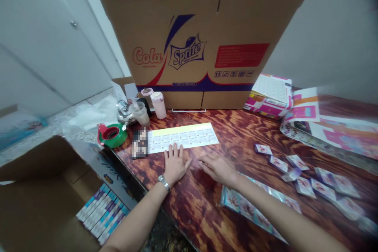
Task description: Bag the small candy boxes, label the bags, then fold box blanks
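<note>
My left hand (pixel 176 162), with a metal watch on its wrist, lies palm down with fingers spread. Its fingertips touch the lower edge of a printed paper sheet (pixel 183 138) with a yellow band. To its right, my right hand (pixel 219 169) rests low over the table with fingers bent together; whatever is at its fingertips cannot be made out. Beneath my right forearm lies a clear-wrapped strip of small packs (pixel 245 206). Several small purple-and-white boxes (pixel 304 186) are scattered farther right.
A large carton (pixel 189 19) stands upright behind the table (pixel 189 208). At the left are a green tape roll (pixel 118 139), a plastic cup (pixel 141 114) and a pink bottle (pixel 158 106). An open cardboard box (pixel 35 165) holds stacked packs. Folded printed card (pixel 348 134) lies at right.
</note>
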The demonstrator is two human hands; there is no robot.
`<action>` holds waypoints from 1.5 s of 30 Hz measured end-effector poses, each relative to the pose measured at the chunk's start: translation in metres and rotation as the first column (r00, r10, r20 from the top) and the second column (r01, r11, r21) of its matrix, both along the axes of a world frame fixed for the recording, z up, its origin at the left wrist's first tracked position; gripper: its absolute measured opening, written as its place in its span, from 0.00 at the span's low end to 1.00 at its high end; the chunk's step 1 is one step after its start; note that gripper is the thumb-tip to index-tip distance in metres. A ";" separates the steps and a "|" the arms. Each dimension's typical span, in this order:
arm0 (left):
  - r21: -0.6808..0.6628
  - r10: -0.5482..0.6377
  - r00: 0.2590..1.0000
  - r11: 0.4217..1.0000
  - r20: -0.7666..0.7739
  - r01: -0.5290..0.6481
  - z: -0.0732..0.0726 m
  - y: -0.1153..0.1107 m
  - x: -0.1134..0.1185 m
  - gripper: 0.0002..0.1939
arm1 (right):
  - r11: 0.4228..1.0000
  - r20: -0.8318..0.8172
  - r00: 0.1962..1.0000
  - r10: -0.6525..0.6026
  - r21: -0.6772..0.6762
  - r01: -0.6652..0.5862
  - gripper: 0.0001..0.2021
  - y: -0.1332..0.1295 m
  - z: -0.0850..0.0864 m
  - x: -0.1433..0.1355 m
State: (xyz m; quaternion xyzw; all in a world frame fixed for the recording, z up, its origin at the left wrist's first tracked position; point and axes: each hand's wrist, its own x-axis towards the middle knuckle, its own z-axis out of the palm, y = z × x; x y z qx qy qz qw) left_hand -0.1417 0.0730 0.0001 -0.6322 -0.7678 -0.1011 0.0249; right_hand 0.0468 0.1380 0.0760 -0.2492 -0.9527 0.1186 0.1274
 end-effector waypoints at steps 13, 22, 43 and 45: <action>0.158 -0.126 0.970 0.983 0.209 0.094 0.001 -0.011 -0.035 0.17 | 0.979 0.070 0.993 -0.099 -0.175 0.110 0.18 0.049 -0.050 -0.217; 0.093 0.075 0.997 0.993 0.022 -0.076 -0.012 -0.018 -0.108 0.30 | 0.983 0.129 0.988 -0.089 -0.149 0.108 0.23 0.061 -0.060 -0.238; -0.026 0.191 0.981 0.981 0.040 -0.190 -0.005 -0.024 -0.094 0.32 | 0.931 0.133 0.969 -0.209 -0.275 0.239 0.12 0.062 -0.065 -0.250; -0.012 0.190 0.981 0.982 0.048 -0.189 -0.004 -0.024 -0.094 0.32 | 0.923 0.135 0.966 -0.223 -0.290 0.253 0.10 0.060 -0.064 -0.252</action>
